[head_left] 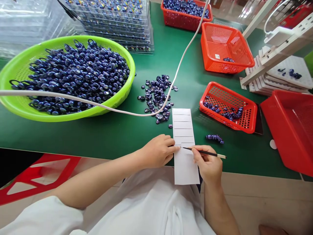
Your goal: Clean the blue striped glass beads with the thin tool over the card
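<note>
A long strip of white paper (pixel 187 166) lies at the table's front edge, its lower end reaching past it. Several thin dark lines cross its upper half. Curled at the strip's left edge, my left hand (pixel 158 151) is closed on it, a fingertip pressing the surface. My right hand (pixel 207 163) grips a slim black pen-like tool (pixel 205 152) with a pale back end. The tool's fine tip points left and meets the paper beside my left fingertip. Just above the strip is a loose pile of shiny dark-blue beads (pixel 158 94). To its right lies a short row of beads (pixel 215 138).
A green basket (pixel 117 107) heaped with dark looped pieces stands left, before stacked clear trays (pixel 137 36). Red baskets (pixel 227 124) and a red bin (pixel 288 140) line the right. A white cable (pixel 181 62) hangs across the view. A metal post (pixel 276 52) rises at right.
</note>
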The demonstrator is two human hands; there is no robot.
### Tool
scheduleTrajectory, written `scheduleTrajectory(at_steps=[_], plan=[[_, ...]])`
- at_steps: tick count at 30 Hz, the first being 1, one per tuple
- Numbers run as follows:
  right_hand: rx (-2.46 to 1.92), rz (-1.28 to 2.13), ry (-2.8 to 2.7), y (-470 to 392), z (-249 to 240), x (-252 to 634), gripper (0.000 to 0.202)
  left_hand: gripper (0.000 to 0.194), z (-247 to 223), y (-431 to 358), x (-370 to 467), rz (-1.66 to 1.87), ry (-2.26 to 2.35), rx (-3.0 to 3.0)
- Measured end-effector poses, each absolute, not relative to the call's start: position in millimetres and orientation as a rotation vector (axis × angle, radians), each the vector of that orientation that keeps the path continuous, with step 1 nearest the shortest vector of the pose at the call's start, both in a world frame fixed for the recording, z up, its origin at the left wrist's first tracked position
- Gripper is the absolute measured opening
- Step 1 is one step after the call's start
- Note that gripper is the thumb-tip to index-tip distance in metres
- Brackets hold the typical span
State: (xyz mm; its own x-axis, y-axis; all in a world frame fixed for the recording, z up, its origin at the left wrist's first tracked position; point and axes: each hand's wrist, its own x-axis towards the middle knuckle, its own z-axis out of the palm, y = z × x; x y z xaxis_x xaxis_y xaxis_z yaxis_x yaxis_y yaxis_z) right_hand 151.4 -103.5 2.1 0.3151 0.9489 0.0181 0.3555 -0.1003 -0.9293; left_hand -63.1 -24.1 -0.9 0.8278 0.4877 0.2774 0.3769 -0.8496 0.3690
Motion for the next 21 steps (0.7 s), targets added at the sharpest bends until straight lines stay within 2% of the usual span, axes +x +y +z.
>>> scheduleTrajectory(at_steps=[10, 14, 21], plan=[[-1.614, 0.859, -1.056, -102.6, 1.1, 154.1, 0.011, 0.029, -4.4, -24.0, -64.1, 0.607, 0.646, 2.655], [-1.475, 0.820, -0.924, -103.0, -2.2, 153.2, 0.008, 0.034, 2.5, -25.1, -61.9, 0.685, 0.762, 2.405], [-1.187, 0.668, -0.806, -102.3, -3.1, 156.1, 0.010, 0.024, 28.4, -13.4, -36.1, 0.593, 0.919, 1.861]])
